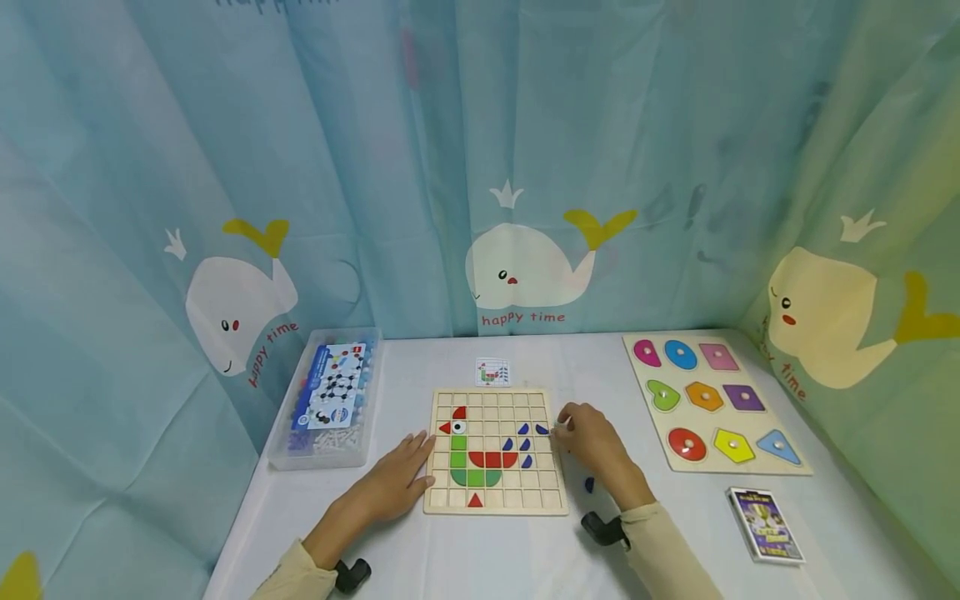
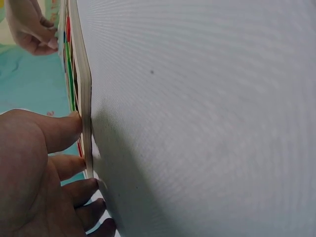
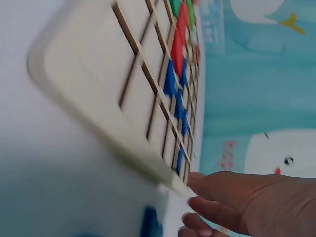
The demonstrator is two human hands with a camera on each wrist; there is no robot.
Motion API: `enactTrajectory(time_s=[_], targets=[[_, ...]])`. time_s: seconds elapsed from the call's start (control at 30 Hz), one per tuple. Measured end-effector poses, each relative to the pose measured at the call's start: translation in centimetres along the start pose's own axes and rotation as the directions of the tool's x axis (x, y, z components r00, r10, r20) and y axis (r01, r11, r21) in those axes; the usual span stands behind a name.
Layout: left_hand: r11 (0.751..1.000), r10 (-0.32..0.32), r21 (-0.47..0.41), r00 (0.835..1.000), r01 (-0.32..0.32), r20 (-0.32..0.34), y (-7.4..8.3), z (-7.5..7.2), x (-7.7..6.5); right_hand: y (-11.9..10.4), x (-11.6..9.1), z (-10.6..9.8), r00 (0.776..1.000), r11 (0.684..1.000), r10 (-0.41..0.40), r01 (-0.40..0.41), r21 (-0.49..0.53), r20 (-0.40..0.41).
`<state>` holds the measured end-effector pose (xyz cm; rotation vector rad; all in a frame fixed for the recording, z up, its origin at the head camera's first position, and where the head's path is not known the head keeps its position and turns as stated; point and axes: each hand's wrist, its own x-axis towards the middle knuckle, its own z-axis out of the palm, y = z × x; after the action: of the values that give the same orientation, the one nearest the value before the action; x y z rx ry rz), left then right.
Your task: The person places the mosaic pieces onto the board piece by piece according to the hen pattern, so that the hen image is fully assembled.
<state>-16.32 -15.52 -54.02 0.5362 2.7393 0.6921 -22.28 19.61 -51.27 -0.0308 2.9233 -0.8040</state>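
A square wooden grid board (image 1: 506, 500) holds small coloured pieces laid out in a bird-like shape: green blocks, red pieces, an eye tile and several blue quarter-like pieces (image 1: 527, 461) at the right. My left hand (image 1: 397, 479) rests against the board's left edge, fingers extended, thumb and fingertips touching the rim in the left wrist view. My right hand (image 1: 596, 446) is at the board's right edge, fingers loosely bent and fingertips close beside a blue piece (image 1: 542, 430). No piece shows between its fingers in the right wrist view. A loose blue piece (image 1: 589, 484) lies on the table below that hand.
A small picture card (image 1: 492, 372) lies behind the board. At the left stands a clear plastic case (image 1: 326, 400) with a blue label. A shape puzzle board (image 1: 712, 400) and a deck of cards (image 1: 765, 525) lie at the right. A whale-print curtain (image 1: 420, 208) hangs behind the table.
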Motion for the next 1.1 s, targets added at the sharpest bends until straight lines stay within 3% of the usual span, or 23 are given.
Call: enactTrajectory(time_s=[0.23, 0.47, 0.73, 1.1], targets=[[1.000, -0.005, -0.004, 1.000, 0.005, 0.003, -0.1, 0.2, 0.0, 1.9, -0.5, -1.4, 0.994, 0.997, 0.079, -0.077, -0.023, 0.076], [1.000, -0.012, -0.002, 1.000, 0.012, 0.001, -0.1, 0.1, -0.1, 3.0, -0.6, -1.0, 0.990, 0.999, 0.049, -0.051, 0.015, 0.130], [1.000, -0.010, -0.006, 1.000, 0.010, -0.002, 0.0, 0.0, -0.1, 3.1, -0.7, -0.6, 0.995, 0.999, 0.018, -0.020, 0.027, 0.098], [1.000, -0.013, -0.006, 1.000, 0.013, 0.004, 0.0, 0.2, 0.0, 4.2, 0.8, -0.7, 0.998, 0.999, 0.029, -0.030, 0.018, 0.053]])
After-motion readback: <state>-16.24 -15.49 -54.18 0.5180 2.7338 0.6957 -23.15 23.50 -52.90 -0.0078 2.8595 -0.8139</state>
